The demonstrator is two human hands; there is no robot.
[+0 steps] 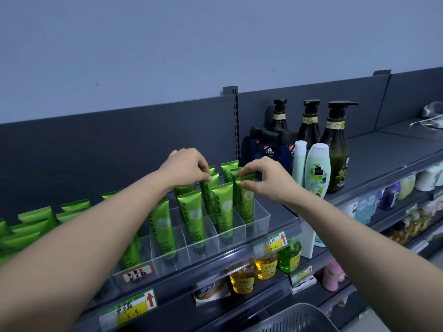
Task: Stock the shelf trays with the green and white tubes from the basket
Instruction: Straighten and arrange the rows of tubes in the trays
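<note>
Several green Chamomile tubes [191,212] stand cap-down in a clear divided tray [254,226] on the top shelf. My left hand [189,168] pinches the crimped top of one green tube [209,195] in the tray's back row. My right hand [266,178] pinches the top of the rightmost green tube [247,200], which stands in the tray's end slot. More green tubes [48,216] fill the trays to the left. The rim of a grey basket [294,315] shows at the bottom edge; its contents are hidden.
Dark pump bottles [335,144], pale green bottles [316,168] and dark Adidas bottles [269,147] stand just right of the tray. Price tags [269,240] line the shelf lip. Lower shelves hold yellow and green bottles [266,262]. The grey shelf [383,149] runs on to the right.
</note>
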